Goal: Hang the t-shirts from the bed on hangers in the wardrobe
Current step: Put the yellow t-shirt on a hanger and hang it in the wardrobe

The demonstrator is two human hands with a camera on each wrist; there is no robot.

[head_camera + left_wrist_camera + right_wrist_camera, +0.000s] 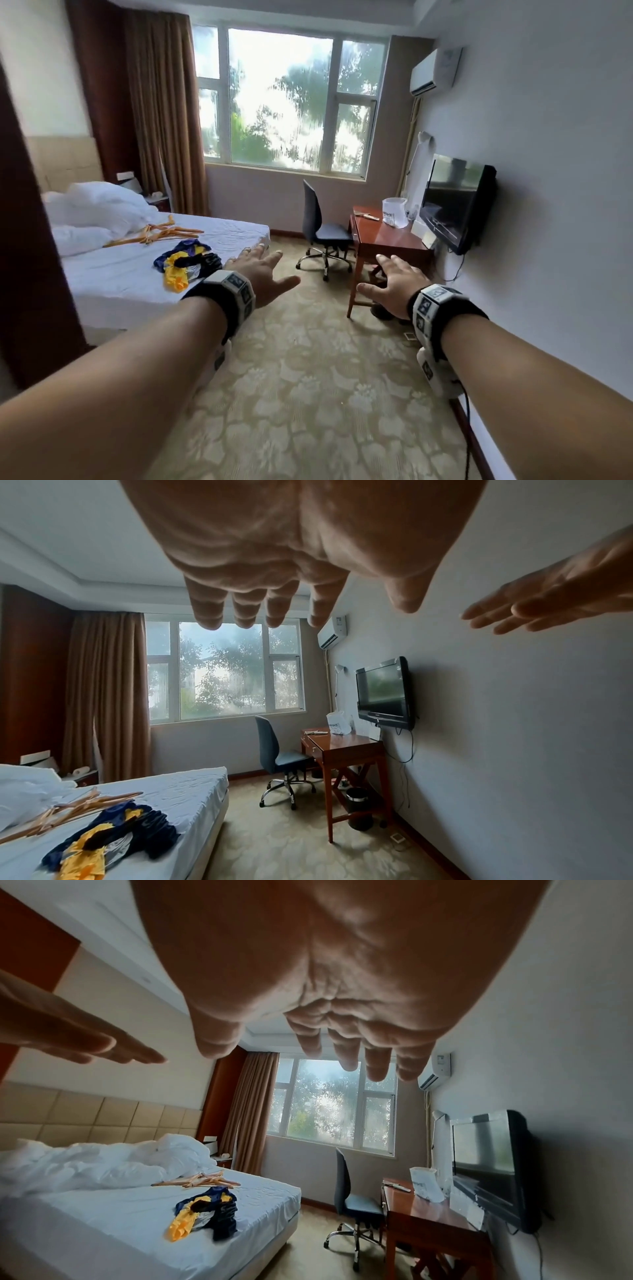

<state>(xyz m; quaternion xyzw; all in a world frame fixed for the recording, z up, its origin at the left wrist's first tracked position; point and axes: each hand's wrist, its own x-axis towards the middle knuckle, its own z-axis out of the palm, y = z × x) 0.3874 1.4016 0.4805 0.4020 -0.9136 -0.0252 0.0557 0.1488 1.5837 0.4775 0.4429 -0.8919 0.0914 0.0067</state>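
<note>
Left hand (255, 270): held out in the air, fingers spread, nothing gripped.
Right hand (394, 286): likewise spread and empty, well apart from the left.
T-shirts (186, 264): heaped, navy and yellow, on the bed (113, 274).
Hangers (161, 233): piled on the bed beyond the heap.

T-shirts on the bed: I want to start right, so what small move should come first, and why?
Probably step toward the bed and reach the left hand down to the t-shirts. Both hands, the right hand too, are open and hold nothing, and the shirts lie in a heap beside the hangers.
</note>
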